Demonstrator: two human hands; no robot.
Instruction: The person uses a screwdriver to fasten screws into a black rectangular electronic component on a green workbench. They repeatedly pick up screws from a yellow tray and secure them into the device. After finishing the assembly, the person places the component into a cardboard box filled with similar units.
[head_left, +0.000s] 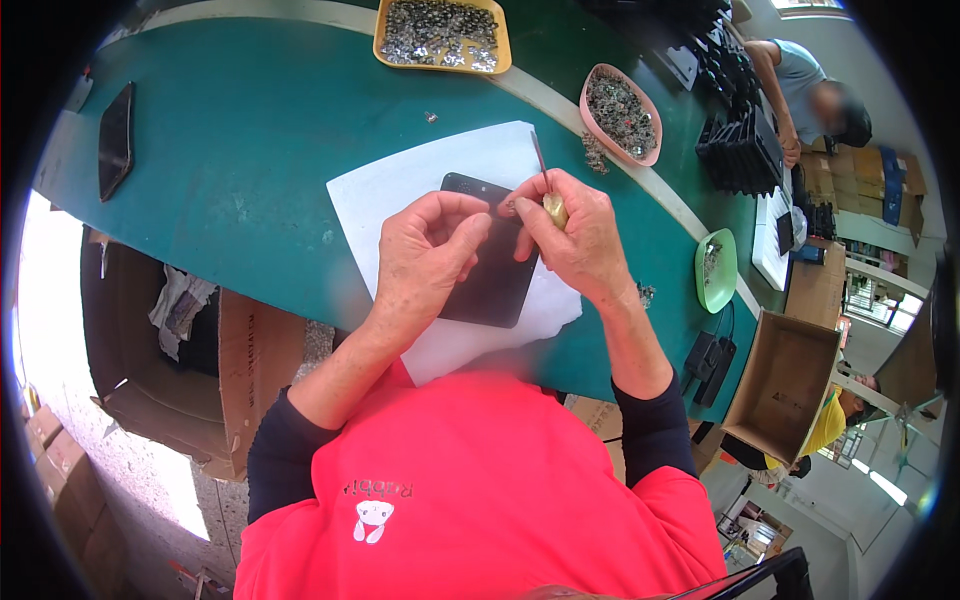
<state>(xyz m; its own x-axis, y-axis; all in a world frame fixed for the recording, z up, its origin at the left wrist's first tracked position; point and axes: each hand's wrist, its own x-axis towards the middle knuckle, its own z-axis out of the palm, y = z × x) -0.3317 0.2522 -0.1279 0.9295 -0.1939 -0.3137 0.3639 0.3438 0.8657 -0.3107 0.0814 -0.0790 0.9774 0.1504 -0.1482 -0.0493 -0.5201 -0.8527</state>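
Note:
On a white sheet [375,210] lies a flat dark rectangular panel [492,290] with rounded corners. Over its left edge is my left hand [428,250], with thumb and index finger brought together and the other fingers curled; anything between the tips is too small to make out. Above the panel's right edge, my right hand [580,235] holds a screwdriver [555,208] with a pale yellow handle, its thin dark shaft pointing up and away. The right thumb and index finger also pinch together near a tiny piece that I cannot identify.
Small metal parts fill a yellow tray [503,40] and a pink tray [588,115]; a green tray [728,270] holds fewer. A phone [116,140] lies left on the green table [250,130]. Cardboard boxes [262,370] flank the table. A co-worker [797,80] is beside stacked black parts.

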